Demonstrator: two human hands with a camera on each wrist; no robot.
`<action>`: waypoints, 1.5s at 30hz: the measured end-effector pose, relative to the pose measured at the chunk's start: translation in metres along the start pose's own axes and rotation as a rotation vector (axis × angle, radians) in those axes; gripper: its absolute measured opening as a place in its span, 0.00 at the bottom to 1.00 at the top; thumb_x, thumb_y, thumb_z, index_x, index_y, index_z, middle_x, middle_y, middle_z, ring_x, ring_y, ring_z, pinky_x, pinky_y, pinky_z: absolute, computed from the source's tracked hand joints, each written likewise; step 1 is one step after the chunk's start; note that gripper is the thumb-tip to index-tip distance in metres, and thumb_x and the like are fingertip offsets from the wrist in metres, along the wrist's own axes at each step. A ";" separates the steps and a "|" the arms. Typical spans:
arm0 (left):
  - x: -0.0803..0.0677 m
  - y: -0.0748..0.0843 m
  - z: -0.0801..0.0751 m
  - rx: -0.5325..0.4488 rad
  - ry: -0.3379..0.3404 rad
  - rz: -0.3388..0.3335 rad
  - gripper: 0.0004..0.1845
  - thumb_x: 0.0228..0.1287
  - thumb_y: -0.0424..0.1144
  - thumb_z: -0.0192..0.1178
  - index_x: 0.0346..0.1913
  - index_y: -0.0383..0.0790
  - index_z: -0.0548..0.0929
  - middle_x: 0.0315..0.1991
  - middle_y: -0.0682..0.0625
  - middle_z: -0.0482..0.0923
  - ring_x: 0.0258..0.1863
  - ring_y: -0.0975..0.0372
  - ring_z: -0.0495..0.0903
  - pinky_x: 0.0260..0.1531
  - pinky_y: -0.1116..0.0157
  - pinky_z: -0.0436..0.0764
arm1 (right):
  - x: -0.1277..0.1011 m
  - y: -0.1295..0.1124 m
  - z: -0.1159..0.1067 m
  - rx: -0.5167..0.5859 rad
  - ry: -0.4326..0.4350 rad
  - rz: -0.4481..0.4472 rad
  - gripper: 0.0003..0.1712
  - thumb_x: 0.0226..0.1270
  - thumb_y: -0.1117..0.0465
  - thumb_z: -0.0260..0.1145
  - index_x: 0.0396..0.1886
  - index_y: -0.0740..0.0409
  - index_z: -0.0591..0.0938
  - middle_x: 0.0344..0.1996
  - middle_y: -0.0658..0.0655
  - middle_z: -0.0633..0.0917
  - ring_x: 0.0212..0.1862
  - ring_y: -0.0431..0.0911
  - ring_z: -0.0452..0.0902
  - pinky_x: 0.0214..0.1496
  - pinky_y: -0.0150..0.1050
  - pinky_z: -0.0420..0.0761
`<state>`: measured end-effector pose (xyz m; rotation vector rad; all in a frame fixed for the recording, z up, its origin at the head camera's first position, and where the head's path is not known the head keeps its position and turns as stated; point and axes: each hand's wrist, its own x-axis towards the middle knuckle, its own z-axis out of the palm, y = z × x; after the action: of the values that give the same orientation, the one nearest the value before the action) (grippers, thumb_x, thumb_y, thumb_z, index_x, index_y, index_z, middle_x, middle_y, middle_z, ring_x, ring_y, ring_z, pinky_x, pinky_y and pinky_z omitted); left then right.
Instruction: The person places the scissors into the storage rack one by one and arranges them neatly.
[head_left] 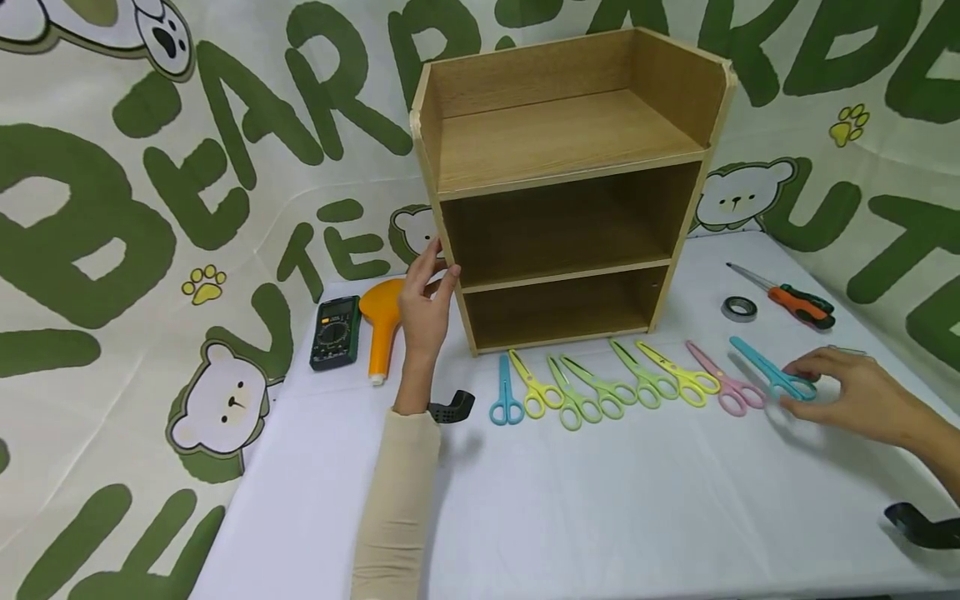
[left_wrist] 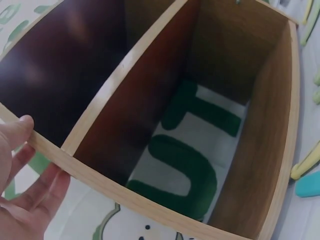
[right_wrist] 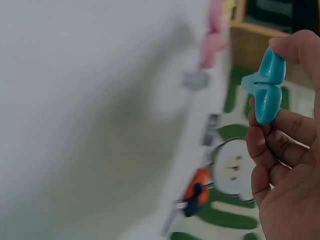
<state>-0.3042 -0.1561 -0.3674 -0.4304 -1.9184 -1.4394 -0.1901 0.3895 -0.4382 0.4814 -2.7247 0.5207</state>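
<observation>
Head view bright, soft shadow below right hand on surface. Pink scissors blurred in right wrist view.

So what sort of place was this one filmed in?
Probably a staged tabletop set: a large bear-print cloth hangs behind a white-covered table, and several scissors lie lined up in front of a wooden shelf unit.

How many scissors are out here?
8, all plastic-handled. Row starting before the tan wooden shelf, left to right: blue scissors, yellow scissors, three green scissors, more yellow scissors, pink scissors. The right hand holds turquoise scissors.
</observation>
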 end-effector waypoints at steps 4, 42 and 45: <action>0.001 0.002 0.001 0.002 0.004 0.015 0.27 0.70 0.38 0.63 0.71 0.47 0.74 0.62 0.50 0.76 0.53 0.59 0.80 0.54 0.57 0.81 | 0.007 -0.023 -0.021 0.035 0.050 -0.002 0.27 0.34 0.56 0.88 0.37 0.57 0.87 0.36 0.50 0.82 0.38 0.23 0.65 0.41 0.24 0.69; -0.009 0.043 0.003 0.003 0.050 -0.008 0.25 0.70 0.28 0.61 0.69 0.32 0.73 0.60 0.37 0.76 0.52 0.49 0.80 0.53 0.53 0.82 | 0.236 -0.294 -0.119 0.150 0.115 -0.200 0.28 0.58 0.44 0.74 0.44 0.65 0.88 0.37 0.59 0.82 0.40 0.48 0.70 0.38 0.40 0.69; -0.010 0.044 0.002 0.007 0.047 -0.006 0.25 0.70 0.29 0.61 0.69 0.32 0.73 0.60 0.37 0.76 0.53 0.49 0.80 0.54 0.56 0.82 | 0.256 -0.309 -0.108 0.141 0.105 -0.210 0.26 0.58 0.43 0.71 0.39 0.63 0.89 0.33 0.57 0.84 0.37 0.47 0.70 0.40 0.41 0.67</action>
<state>-0.2707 -0.1380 -0.3436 -0.3845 -1.8890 -1.4335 -0.2736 0.0952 -0.1570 0.7440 -2.5112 0.6637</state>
